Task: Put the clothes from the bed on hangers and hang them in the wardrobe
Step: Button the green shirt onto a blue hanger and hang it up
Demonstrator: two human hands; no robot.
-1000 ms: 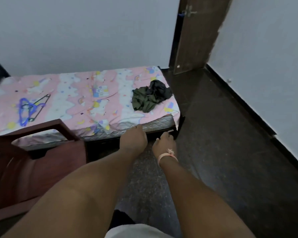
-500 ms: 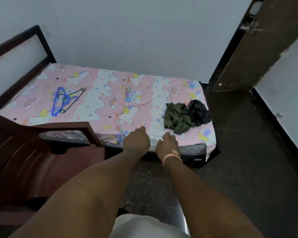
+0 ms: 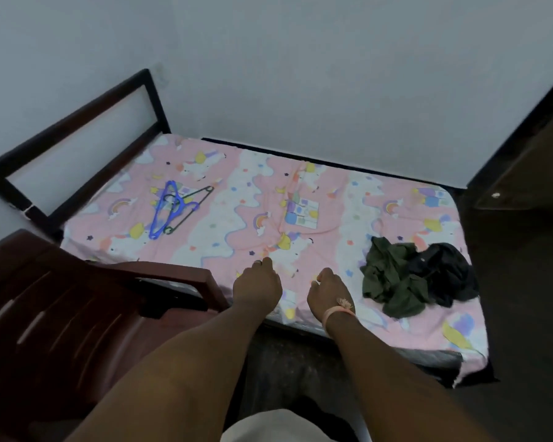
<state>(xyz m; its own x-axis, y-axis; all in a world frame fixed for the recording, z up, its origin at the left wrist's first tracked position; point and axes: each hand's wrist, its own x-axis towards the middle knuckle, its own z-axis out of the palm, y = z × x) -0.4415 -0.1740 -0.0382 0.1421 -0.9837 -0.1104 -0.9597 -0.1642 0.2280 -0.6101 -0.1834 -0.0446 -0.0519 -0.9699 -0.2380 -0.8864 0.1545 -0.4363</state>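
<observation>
A bed with a pink cartoon-print sheet fills the middle of the view. A crumpled olive-green garment and a black garment lie together on its right near corner. On the left part of the sheet lie a blue hanger and a dark green hanger, overlapping. My left hand and my right hand hang side by side over the near edge of the bed, fingers loosely curled downward, holding nothing. The clothes lie just right of my right hand.
A dark red plastic chair stands at the lower left, its armrest close to my left hand. The black bed-frame headboard rises at the left. A brown door stands at the far right, above dark floor.
The view has swung left and closer to the bed, bringing the headboard and the whole sheet into sight. Both hands have moved forward, from the bed's front edge to over the sheet.
</observation>
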